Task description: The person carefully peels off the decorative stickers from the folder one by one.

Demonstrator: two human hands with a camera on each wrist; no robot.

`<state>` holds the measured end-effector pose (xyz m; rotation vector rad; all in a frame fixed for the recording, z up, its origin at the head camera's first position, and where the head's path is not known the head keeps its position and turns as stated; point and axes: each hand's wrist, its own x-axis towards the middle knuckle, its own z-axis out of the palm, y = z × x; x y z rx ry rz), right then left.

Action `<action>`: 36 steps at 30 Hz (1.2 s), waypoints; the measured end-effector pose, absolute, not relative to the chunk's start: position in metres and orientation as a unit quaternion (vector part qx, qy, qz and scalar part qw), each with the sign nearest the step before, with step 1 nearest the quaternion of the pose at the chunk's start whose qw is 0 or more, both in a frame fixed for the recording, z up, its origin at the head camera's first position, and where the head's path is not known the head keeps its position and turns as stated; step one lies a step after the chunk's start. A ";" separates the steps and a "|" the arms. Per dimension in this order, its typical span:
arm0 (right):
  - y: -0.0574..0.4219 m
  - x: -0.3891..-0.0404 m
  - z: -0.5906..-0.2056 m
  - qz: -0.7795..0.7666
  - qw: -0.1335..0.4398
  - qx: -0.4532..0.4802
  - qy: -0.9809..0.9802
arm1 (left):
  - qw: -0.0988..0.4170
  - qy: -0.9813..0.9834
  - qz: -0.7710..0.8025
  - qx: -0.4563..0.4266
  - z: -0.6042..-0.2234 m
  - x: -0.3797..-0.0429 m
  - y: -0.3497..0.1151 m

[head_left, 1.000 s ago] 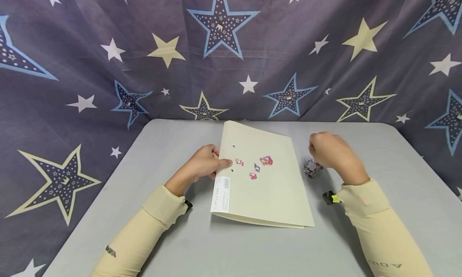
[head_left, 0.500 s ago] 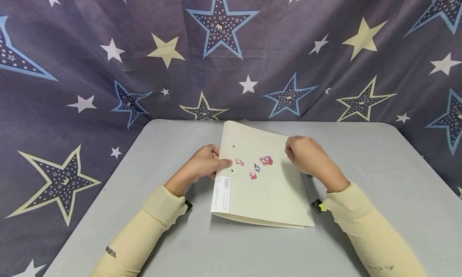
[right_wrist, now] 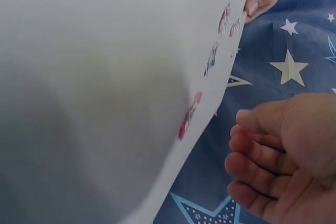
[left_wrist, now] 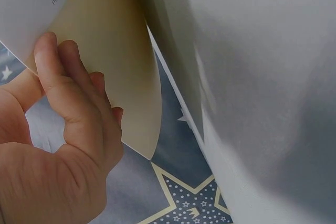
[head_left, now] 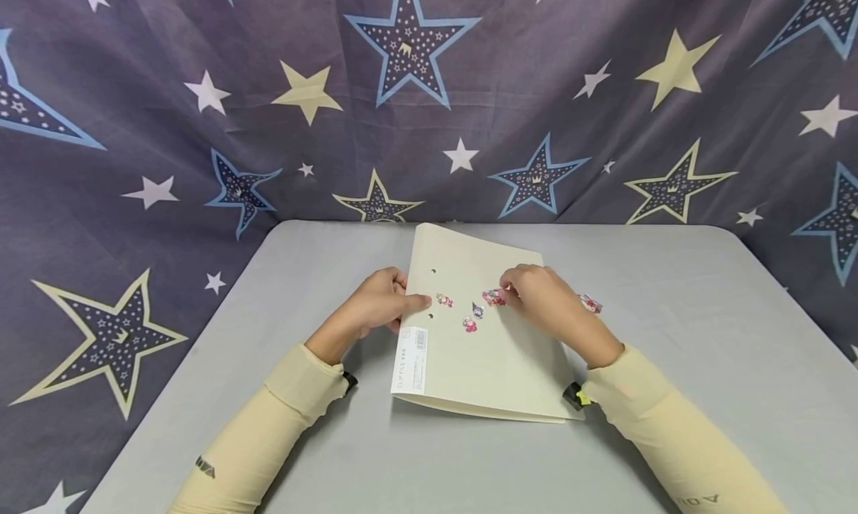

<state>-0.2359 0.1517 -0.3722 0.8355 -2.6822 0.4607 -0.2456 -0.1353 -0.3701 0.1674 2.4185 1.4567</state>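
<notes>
A cream clip file folder (head_left: 509, 372) leans with its label side to the left, its covers slightly parted along the bottom edge. My left hand (head_left: 382, 302) grips its left edge, thumb on the front and fingers behind; the left wrist view shows those fingers (left_wrist: 79, 98) against the cream board. Small shiny stickers dot the cover: a pink one (head_left: 445, 300), a purple one (head_left: 478, 311), another pink one (head_left: 470, 325) and a larger pink one (head_left: 492, 297). Over the cover, my right hand (head_left: 546, 302) has curled fingers and its fingertips at the larger sticker; I cannot tell whether they hold a sticker.
More colourful stickers (head_left: 590, 304) lie on the grey table (head_left: 677, 305) to the right of the folder, partly hidden by my right hand. A white printed label (head_left: 410, 361) is on the folder's lower left. A star-patterned cloth (head_left: 462, 89) hangs behind the table.
My right hand has moved left from the stickers on the table, over the folder's right edge, to the larger pink sticker. My left hand and the folder have stayed in place.
</notes>
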 end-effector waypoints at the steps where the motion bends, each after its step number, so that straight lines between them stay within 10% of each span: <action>1: 0.150 -0.235 -0.373 0.168 0.139 0.293 -0.931 | 0.155 0.845 0.509 0.058 -0.370 -0.245 -0.135; 36: 0.137 -0.235 -0.391 0.373 -0.045 0.219 -0.901 | 0.154 0.846 0.506 0.058 -0.366 -0.243 -0.135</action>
